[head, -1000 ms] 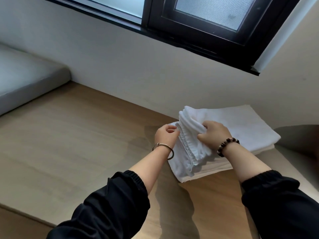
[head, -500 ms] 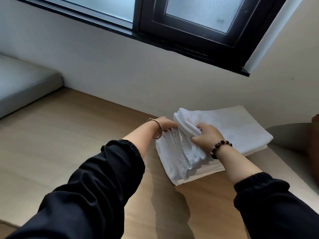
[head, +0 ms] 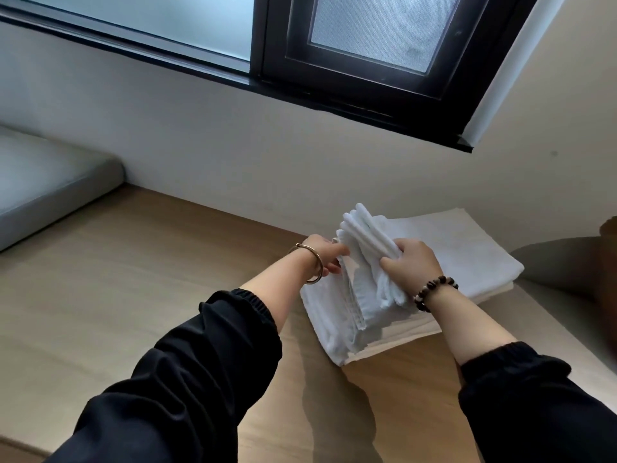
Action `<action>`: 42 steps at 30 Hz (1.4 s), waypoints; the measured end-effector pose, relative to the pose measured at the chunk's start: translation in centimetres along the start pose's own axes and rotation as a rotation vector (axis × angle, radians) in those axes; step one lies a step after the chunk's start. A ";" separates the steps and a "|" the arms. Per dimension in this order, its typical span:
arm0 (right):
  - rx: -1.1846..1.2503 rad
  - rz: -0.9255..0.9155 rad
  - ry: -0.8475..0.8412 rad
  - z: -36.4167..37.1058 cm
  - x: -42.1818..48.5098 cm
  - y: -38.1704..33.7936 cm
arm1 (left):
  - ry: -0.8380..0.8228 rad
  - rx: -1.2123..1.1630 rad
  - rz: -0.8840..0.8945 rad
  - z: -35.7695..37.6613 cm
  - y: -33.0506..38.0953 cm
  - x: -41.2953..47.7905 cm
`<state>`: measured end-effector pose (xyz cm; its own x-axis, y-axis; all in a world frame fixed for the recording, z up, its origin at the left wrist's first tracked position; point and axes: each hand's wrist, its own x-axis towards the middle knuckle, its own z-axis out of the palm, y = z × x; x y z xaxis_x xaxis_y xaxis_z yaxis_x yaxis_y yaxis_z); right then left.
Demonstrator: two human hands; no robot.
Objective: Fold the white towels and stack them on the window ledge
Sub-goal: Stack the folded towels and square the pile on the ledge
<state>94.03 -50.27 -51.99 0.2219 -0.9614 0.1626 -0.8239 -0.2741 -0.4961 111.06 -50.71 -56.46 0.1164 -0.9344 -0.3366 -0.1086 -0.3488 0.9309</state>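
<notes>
A stack of folded white towels (head: pixel 460 248) lies on the wooden ledge (head: pixel 140 282) under the window, close to the wall. My right hand (head: pixel 412 260) grips a small folded white towel (head: pixel 362 233) and holds its far end lifted above the stack's left side. My left hand (head: pixel 325 253) reaches in from the left, and its fingertips slip into the loose layers under that towel. Whether those fingers pinch the cloth is hidden by the folds.
A grey cushion (head: pixel 43 185) lies on the ledge at far left. A dark-framed window (head: pixel 367 61) with frosted glass sits above. A grey cushion (head: pixel 561 265) and a brown object edge (head: pixel 609 228) are at the right.
My right hand has raised the folded towel's end higher. My left hand has slid right, its fingers now reaching into the layers below it.
</notes>
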 end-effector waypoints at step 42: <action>-0.359 -0.642 0.325 5.5 -8.0 3.9 | 0.321 0.144 0.078 -1.0 0.0 1.7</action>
<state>91.89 -43.81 -59.91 0.5921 -0.5483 0.5906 -0.7163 -0.6939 0.0739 112.28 -52.26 -56.91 0.4036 -0.8967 -0.1820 -0.2651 -0.3049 0.9147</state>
